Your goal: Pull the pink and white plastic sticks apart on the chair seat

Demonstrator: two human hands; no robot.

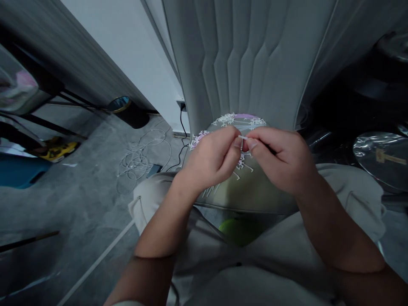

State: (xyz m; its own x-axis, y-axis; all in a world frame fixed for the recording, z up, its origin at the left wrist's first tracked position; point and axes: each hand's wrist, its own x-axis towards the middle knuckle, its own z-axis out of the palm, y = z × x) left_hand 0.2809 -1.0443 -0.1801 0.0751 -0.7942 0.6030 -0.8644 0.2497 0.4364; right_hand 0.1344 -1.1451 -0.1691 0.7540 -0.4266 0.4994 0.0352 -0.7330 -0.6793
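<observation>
Over a grey padded chair seat, my left hand and my right hand meet fingertip to fingertip. Both are closed in a pinch on one small white stick-like piece, which seems to have a short crosspiece hanging down. Many similar small white pieces lie heaped at the back of the seat, beside a purple patch. Another cluster, white and pinkish, is partly hidden behind my left hand. A few loose white sticks rest near the seat's front left.
The tall chair back rises beyond the seat. On the floor to the left lie tangled pale cables, with a black bin and a blue container farther off. A green object shows beneath the seat. Dark shiny items stand right.
</observation>
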